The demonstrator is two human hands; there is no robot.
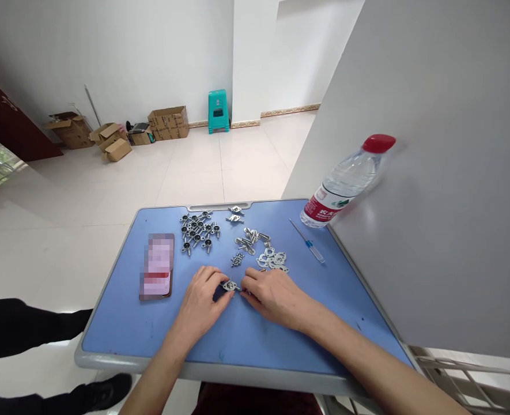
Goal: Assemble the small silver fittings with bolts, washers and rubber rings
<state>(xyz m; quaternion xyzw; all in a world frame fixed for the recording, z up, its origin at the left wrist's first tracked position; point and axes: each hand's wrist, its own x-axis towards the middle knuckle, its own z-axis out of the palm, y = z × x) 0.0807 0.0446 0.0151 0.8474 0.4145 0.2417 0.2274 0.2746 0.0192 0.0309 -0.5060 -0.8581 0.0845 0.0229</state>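
Note:
A small metal flange assembly [229, 285], with an oval plate and a thin pin standing up from it, sits low over the table's front middle. My left hand [201, 297] pinches its left side between thumb and forefinger. From the right, my right hand [272, 294] closes its fingertips on the assembly's other end; the fingers partly hide that end. Just beyond lie a cluster of tiny metal balls or nuts [237, 260], flat flange plates [272, 259] and loose metal pieces with shafts [246, 242]. Two similar assemblies [235, 218] rest near the far edge.
Many black-centred metal fittings [197, 227] lie at the back left of the blue table [120, 328], beside a phone [157, 268]. On the right are a blue-handled screwdriver [313, 249] and a water bottle [341, 187] near a grey panel [436, 190]. A person's dark-clothed legs [25, 325] are at left.

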